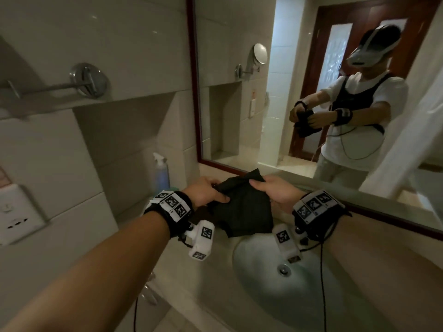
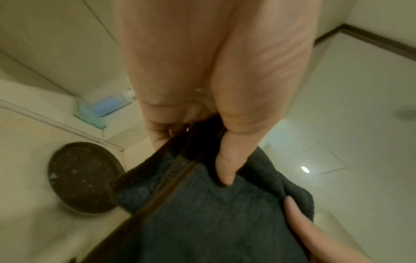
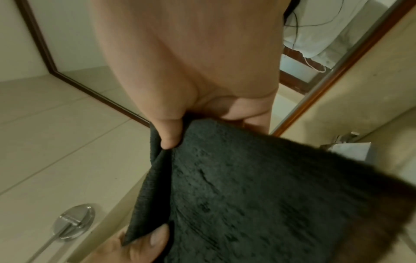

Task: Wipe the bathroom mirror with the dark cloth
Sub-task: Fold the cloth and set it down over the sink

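At the centre of the frame, we grip the dark cloth (image 1: 242, 207) with both hands above the sink (image 1: 287, 291): the left hand (image 1: 206, 191) pinches its left edge, the right hand (image 1: 275, 190) its right. The mirror (image 1: 299, 92) fills the upper right; a spray bottle (image 1: 161, 172) stands on the counter (image 1: 203, 295) behind our left hand.

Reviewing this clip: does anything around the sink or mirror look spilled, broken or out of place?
Nothing stands out. The dark cloth is held bunched over the sink by the left hand and right hand, off the mirror. The spray bottle stands upright in the corner. No spill or damage shows.
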The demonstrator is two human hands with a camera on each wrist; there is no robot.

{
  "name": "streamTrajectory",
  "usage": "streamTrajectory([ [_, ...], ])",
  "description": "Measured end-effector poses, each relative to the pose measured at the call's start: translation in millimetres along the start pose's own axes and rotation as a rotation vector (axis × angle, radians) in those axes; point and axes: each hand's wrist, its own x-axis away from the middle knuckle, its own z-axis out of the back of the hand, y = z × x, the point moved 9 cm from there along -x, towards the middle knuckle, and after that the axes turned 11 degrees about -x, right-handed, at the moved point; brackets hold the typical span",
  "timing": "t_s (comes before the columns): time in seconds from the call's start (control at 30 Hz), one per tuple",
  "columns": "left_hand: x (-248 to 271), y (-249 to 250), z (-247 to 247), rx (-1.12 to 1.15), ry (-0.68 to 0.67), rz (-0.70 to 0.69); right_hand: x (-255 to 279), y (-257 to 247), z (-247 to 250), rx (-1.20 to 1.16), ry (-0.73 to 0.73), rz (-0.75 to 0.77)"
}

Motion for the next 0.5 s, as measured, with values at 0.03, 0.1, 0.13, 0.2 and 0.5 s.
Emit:
streamTrajectory([
  [0.03,-5.2,-13.5,6.1,0.005,0.018,0.017,-13.0,5.1,-5.7,-0.021,0.000,-0.019],
  [0.1,-17.2,-39.1,15.4,0.060,0.068,0.058,-41.2,15.8,-12.1,0.022,0.023,-0.043],
  [0.13,-24.3,-52.5,19.1,0.105,0.092,0.087,-53.4,19.7,-14.5,0.068,0.036,-0.038],
  [0.2,-41.3,-78.2,21.4,0.227,0.103,0.145,-80.4,33.0,-18.5,0.072,0.020,-0.033],
  [0.5,-118.5,-134.8,23.4,0.476,0.089,0.275,-168.8,72.5,-38.0,-0.156,0.000,-0.126],
])
